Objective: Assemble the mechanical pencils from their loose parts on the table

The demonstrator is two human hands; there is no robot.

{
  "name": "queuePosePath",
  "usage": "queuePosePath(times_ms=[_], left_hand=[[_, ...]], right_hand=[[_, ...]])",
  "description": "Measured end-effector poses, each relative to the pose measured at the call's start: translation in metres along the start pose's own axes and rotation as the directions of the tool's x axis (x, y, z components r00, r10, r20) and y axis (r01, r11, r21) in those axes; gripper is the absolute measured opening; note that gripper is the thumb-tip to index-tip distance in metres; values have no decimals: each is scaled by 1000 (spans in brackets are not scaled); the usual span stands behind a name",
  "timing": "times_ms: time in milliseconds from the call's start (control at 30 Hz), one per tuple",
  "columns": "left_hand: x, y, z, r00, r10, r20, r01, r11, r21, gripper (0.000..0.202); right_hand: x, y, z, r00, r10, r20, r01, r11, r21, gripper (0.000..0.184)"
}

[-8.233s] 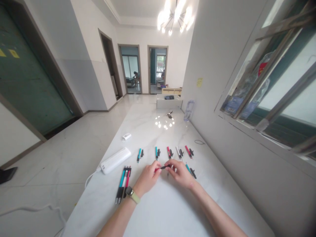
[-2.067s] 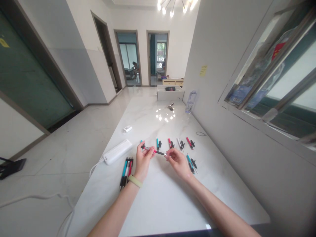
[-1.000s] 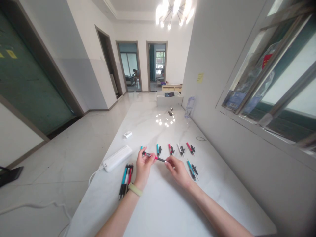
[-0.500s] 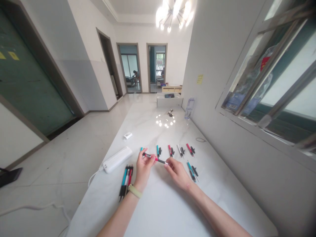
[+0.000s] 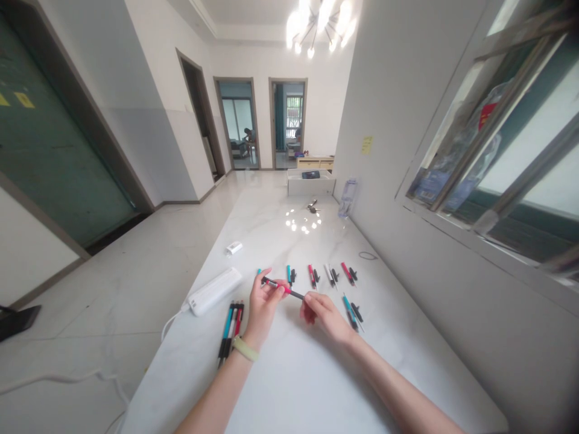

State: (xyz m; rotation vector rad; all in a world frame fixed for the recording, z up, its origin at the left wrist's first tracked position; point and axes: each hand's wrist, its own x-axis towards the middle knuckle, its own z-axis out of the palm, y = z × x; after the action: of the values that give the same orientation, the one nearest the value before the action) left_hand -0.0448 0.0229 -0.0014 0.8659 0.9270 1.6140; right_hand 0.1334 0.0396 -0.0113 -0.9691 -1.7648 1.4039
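A red and black pen (image 5: 286, 289) is held level above the marble-patterned table (image 5: 307, 386). My left hand (image 5: 266, 298) is closed around its red part. At the pen's black right end, the thumb and fingers of my right hand (image 5: 320, 309) pinch the tip, which they hide. Left of my left wrist lie several assembled pens (image 5: 231, 328) side by side in blue, white and red. Beyond my hands is a row of separated pen parts, among them a red barrel (image 5: 312, 274), a white barrel (image 5: 328, 274) and a blue barrel (image 5: 288, 274). Another blue barrel (image 5: 348, 306) lies right of my right hand.
A white power strip (image 5: 216, 290) with a cord lies along the left table edge, a white charger (image 5: 234, 248) behind it. Farther off are keys (image 5: 312, 207), a clear plastic holder (image 5: 348, 198) and a white box (image 5: 307, 185) with a phone. The wall (image 5: 389, 199) borders the right side.
My right hand's fingers have shifted onto the pen's tip, covering the silver point that showed before. My left hand has stayed almost in place with the pen.
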Motion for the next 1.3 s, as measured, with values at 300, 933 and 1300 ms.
queuePosePath(times_ms=[300,933,1300], left_hand=[[2,-7,-3,992,-35,-122,49,992,115,49],[0,9,-6,998,8,66,-21,980,196,56],[6,-4,-9,994,-80,-70,81,997,14,53]], right_hand=[[-5,-3,-3,944,-329,-14,216,651,-728,24],[0,7,8,967,202,156,-244,910,336,39],[-6,-3,-1,967,-253,-22,199,805,-559,31]])
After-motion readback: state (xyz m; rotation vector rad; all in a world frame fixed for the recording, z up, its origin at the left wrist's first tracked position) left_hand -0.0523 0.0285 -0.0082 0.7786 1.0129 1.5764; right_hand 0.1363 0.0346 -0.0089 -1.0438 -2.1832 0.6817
